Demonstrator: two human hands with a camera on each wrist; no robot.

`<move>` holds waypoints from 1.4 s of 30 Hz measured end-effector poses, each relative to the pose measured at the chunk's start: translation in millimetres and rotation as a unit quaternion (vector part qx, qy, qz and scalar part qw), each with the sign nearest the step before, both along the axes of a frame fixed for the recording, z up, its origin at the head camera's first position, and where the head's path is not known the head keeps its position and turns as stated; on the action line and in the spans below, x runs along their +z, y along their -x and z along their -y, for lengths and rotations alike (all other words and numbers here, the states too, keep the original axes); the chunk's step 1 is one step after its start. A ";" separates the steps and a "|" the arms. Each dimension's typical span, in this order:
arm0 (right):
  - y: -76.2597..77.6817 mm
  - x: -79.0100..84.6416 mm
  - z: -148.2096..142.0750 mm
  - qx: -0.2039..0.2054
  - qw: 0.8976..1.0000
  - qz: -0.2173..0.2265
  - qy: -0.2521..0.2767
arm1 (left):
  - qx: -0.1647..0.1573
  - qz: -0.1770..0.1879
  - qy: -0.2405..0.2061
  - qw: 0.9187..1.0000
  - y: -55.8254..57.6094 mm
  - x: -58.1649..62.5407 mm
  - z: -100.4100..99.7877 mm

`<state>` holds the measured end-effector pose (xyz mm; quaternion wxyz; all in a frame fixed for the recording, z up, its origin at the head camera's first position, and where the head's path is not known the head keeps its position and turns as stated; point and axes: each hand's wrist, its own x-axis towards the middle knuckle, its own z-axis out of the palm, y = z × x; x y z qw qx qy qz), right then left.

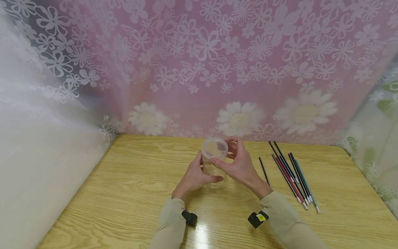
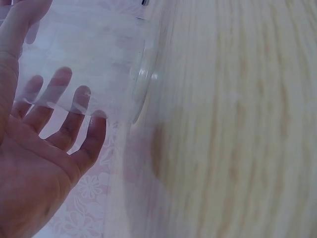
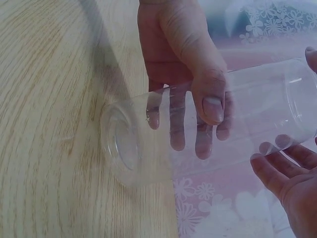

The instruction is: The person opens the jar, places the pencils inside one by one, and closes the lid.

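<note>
A clear plastic jar point(image 1: 212, 170) stands upright at the middle of the table, with a pale translucent lid point(image 1: 214, 148) on top. My left hand point(image 1: 193, 175) grips its body from the left, thumb across the near side. Through the see-through wall, in the right wrist view, the fingers show behind the jar point(image 3: 163, 156). Around the top, at the lid's rim, my right hand point(image 1: 238, 162) holds with its thumb in front and fingers behind. Close to the wood in the left wrist view is the jar's base point(image 2: 143, 74). No contents show inside.
Right of the jar, several pencils point(image 1: 287, 173) lie in a loose bunch, black, red and teal. One dark pencil point(image 1: 264, 171) lies apart, near the right forearm. A flowered pink curtain point(image 1: 199, 69) hangs behind the wooden table point(image 1: 130, 207).
</note>
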<state>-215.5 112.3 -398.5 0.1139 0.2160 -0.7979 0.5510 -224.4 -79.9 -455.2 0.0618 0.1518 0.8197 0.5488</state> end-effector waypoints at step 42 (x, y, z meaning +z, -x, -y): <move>-4.0 -2.1 -1.3 0.002 1.000 -0.006 -0.002 | -0.009 0.012 -0.006 1.000 -1.4 2.7 1.0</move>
